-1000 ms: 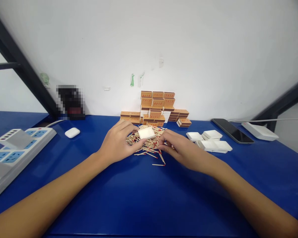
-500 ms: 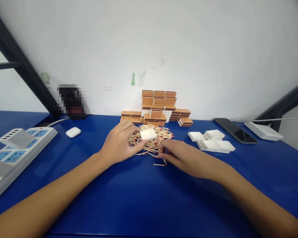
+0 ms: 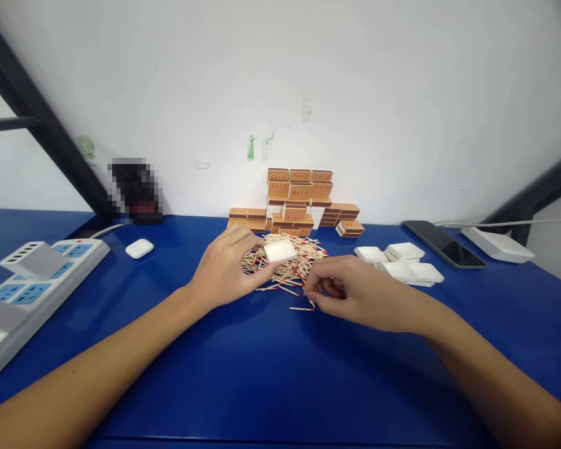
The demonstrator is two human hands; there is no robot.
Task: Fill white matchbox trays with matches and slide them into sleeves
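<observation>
A heap of red-tipped matches point(image 3: 290, 265) lies in the middle of the blue table point(image 3: 271, 374). My left hand point(image 3: 227, 268) rests at the heap's left edge, its fingers closed round a small white matchbox tray point(image 3: 280, 251) held just over the matches. At the heap's right edge my right hand point(image 3: 350, 290) is curled, thumb and fingers pinched together on matches. One loose match point(image 3: 302, 308) lies in front of the heap.
Brown matchboxes point(image 3: 299, 202) are stacked against the white wall. Several empty white trays point(image 3: 402, 262) lie to the right, then a black phone point(image 3: 444, 243) and a white device point(image 3: 498, 244). A power strip point(image 3: 23, 287) and a white earbud case point(image 3: 139, 248) lie at the left.
My right hand has drawn back a little from the heap and curled its fingers into a pinch. My left hand has kept the white tray in place.
</observation>
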